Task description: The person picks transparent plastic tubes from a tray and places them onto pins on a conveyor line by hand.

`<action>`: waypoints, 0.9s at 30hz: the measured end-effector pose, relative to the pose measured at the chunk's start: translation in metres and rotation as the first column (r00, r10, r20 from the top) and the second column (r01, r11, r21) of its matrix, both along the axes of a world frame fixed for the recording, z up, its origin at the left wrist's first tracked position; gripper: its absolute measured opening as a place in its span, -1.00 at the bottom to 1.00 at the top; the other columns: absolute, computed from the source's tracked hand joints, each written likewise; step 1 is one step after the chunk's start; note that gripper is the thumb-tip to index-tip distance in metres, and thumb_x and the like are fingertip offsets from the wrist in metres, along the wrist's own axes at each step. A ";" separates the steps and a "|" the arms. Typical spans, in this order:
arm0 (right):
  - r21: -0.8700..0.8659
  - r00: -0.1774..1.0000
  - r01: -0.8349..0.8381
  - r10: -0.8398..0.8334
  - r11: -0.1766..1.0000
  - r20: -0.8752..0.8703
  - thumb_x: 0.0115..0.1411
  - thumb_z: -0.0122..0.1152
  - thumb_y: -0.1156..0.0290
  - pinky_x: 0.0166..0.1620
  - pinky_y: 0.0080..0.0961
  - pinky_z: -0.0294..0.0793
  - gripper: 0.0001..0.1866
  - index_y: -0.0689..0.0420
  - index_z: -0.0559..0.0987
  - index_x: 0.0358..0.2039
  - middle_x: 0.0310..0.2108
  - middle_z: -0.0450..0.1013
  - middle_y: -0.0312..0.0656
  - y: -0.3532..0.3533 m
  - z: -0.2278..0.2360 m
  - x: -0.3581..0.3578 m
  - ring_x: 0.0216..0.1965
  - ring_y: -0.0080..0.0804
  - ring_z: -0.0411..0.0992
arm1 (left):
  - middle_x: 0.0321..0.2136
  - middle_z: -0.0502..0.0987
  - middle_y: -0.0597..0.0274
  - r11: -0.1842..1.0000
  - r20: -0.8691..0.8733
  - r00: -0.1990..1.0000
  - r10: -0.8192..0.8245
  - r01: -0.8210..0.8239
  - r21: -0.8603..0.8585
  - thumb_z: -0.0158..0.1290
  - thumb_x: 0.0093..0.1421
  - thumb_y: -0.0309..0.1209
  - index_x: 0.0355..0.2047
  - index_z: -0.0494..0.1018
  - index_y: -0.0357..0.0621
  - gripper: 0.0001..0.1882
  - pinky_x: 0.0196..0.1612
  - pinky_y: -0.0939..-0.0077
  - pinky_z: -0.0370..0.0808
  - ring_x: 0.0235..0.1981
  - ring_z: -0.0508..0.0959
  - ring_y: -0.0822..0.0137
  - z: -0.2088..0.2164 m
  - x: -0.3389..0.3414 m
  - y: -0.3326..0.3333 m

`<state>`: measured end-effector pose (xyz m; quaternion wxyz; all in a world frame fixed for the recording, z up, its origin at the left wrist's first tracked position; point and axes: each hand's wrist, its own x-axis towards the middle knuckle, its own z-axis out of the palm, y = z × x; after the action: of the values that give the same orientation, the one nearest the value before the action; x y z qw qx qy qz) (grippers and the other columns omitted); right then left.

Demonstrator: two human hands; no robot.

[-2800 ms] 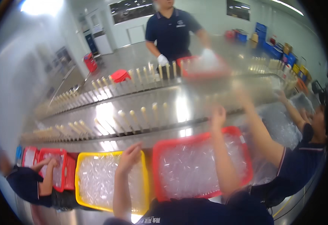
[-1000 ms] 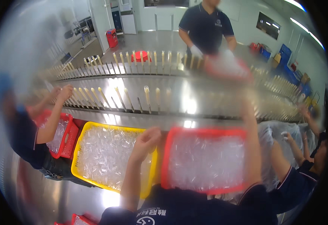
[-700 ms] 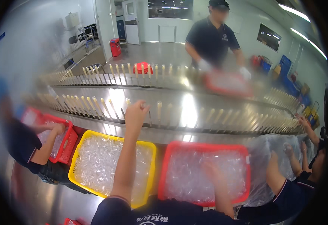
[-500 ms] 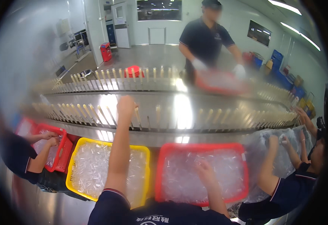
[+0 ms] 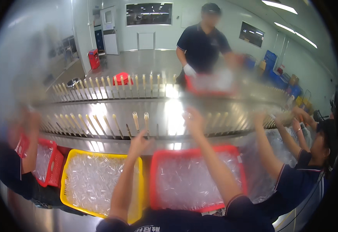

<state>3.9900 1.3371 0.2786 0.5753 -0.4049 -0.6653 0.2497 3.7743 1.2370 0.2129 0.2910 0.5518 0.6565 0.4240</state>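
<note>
Along the steel bench runs a near row of thin upright rods with cream-coloured tips [image 5: 87,120]. Two rods beside my left hand carry clear tubes [image 5: 135,120]. My left hand [image 5: 139,143] is just below them, over the bench edge, its fingers apart and nothing visible in them. Farther right, my right hand [image 5: 194,121] is raised at the row with fingers closed; what they hold is too blurred to name. Small clear plastic tubes fill the yellow basket [image 5: 63,181] below my left arm. More lie in the red basket [image 5: 153,185] under my right forearm.
A second rod row [image 5: 129,83] stands behind the near one. Across the bench a person in white gloves holds a red basket [image 5: 192,86]. Co-workers' arms reach in from both sides. A clear plastic bag [image 5: 257,162] lies right; another red basket [image 5: 55,166] sits left.
My left hand has come down and back from the rods. My right hand has risen out of the red basket to the row. The view has shifted slightly.
</note>
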 end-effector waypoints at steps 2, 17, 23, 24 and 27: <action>0.021 1.000 -0.009 0.009 1.000 0.006 -0.07 0.19 0.42 -0.72 -0.69 0.25 -0.75 0.14 0.41 -0.34 -0.34 0.45 -0.18 0.017 -0.021 -0.004 -0.77 -0.58 0.33 | -0.75 0.31 0.43 0.969 0.684 0.716 -0.142 0.240 -0.050 -0.02 0.07 -0.35 -0.07 0.25 -0.21 -0.59 -0.70 0.73 0.19 -0.75 0.27 0.60 -0.027 0.004 -0.055; -0.435 0.621 -0.125 -0.271 0.892 -0.735 0.09 0.03 0.23 -0.78 -0.80 -0.02 -0.77 0.04 0.34 -0.28 -0.47 0.37 -0.37 -0.071 -0.074 -0.048 -0.81 -0.72 0.08 | -0.20 0.36 0.09 0.956 0.996 -0.086 -0.035 -0.293 0.009 -0.12 0.07 -0.57 -0.15 0.25 -0.34 -0.70 -0.01 0.49 0.29 -0.14 0.37 0.26 -0.046 -0.108 -0.144; -0.478 0.342 -0.659 -0.334 0.582 -0.878 0.06 0.05 0.45 -0.31 -0.58 0.40 -0.85 0.05 0.32 -0.33 -0.39 0.33 -0.29 -0.173 -0.140 -0.031 -0.32 -0.47 0.32 | -0.25 0.43 0.14 0.976 0.876 0.477 0.071 -0.215 0.038 -0.02 0.06 -0.47 -0.16 0.31 -0.34 -0.68 -0.12 0.58 0.32 -0.20 0.42 0.37 -0.017 -0.148 -0.120; -0.446 0.381 -0.683 -0.240 0.579 -0.893 0.05 0.05 0.52 -0.21 -0.51 0.42 -0.82 0.08 0.31 -0.32 -0.37 0.33 -0.24 -0.184 -0.136 -0.035 -0.23 -0.38 0.34 | -0.30 0.45 0.17 0.931 0.774 0.621 0.124 -0.343 0.126 0.00 0.05 -0.44 -0.21 0.34 -0.34 -0.70 -0.16 0.58 0.34 -0.25 0.43 0.39 0.003 -0.159 -0.106; -0.385 0.463 -0.570 -0.104 0.726 -0.880 0.05 0.01 0.59 -0.16 -0.44 0.41 -0.77 0.09 0.28 -0.26 -0.30 0.33 -0.12 -0.186 -0.093 -0.066 -0.15 -0.31 0.34 | -0.36 0.49 0.13 0.694 0.482 0.846 0.227 -0.488 0.529 0.05 0.01 -0.41 -0.27 0.38 -0.32 -0.71 -0.24 0.59 0.37 -0.35 0.47 0.35 0.044 -0.191 -0.048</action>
<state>3.9239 1.1513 0.1860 0.6076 -0.2903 -0.2121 0.7082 3.5831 1.1886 0.2569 0.1189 0.3821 0.5010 0.7674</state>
